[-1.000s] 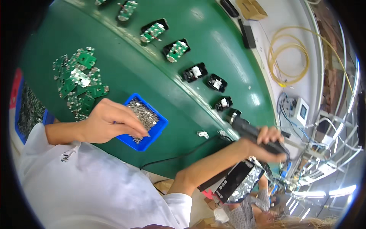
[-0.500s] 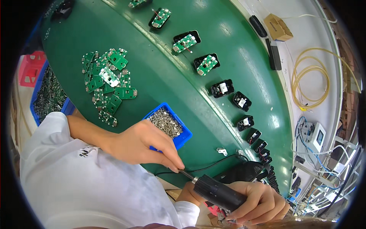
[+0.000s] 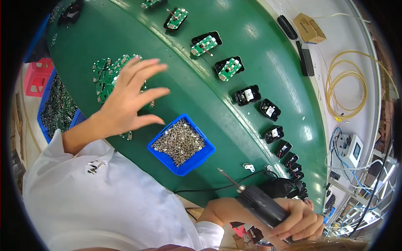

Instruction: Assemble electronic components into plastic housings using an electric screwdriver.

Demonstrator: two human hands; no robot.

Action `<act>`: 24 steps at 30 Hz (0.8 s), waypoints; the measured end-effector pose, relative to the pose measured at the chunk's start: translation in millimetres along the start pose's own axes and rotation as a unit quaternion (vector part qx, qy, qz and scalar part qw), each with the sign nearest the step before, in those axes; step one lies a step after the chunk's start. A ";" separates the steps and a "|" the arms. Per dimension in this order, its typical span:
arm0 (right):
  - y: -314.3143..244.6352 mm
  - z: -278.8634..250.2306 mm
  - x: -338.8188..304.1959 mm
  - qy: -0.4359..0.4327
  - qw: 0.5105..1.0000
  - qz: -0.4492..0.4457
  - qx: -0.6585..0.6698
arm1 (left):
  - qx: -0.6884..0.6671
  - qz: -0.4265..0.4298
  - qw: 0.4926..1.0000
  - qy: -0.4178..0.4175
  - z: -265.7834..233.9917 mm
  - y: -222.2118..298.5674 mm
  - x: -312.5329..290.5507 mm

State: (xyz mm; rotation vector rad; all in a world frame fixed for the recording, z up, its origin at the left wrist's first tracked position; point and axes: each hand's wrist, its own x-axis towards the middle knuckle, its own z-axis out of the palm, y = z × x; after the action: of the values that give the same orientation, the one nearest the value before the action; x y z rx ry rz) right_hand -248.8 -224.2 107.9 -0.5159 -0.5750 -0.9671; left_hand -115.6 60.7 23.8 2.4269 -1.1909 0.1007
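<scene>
My left hand [image 3: 132, 96], fingers spread and holding nothing, hovers over a heap of green circuit boards [image 3: 100, 71] and hides much of it. My right hand [image 3: 299, 221] is wrapped around a black electric screwdriver [image 3: 264, 205] at the lower right. The screwdriver's thin bit points up and left, touching nothing. Between the hands stands a blue tray [image 3: 196, 162] filled with small silver screws [image 3: 180, 140].
Black housings [image 3: 247, 96] line the green table [image 3: 188, 92] in a curved row; several bear circuit boards [image 3: 230, 69]. Small white parts [image 3: 248, 167] and a black cable [image 3: 213, 190] lie near the screwdriver. A blue bin [image 3: 76, 118] of boards stands left. Coiled yellow tubing [image 3: 363, 85] lies right.
My left hand has left the screwdriver's bit and moved up and left to the circuit boards, its fingers opening. The screwdriver has shifted slightly right and down in my right hand.
</scene>
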 end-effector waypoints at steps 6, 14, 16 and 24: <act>-9.1 5.1 3.6 0.019 0.996 -0.077 -0.040 | 0.010 0.013 0.998 -0.059 -0.4 -10.7 -3.3; -27.0 5.5 2.4 -0.001 0.993 -0.099 -0.069 | -0.201 0.067 0.977 -0.004 23.4 -8.8 16.1; -28.8 2.2 2.5 -0.022 0.993 -0.083 -0.083 | -0.139 0.028 0.990 0.005 28.0 -11.2 7.2; -37.6 7.6 8.7 -0.037 0.989 -0.092 -0.108 | -0.113 0.085 0.988 -0.059 25.8 -14.2 24.0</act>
State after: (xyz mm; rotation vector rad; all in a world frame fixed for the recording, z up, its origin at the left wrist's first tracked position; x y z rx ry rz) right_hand -279.3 -242.4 124.8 -0.7040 -0.5958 -1.1972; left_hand -92.8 40.1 1.6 2.1580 -1.3816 -0.1213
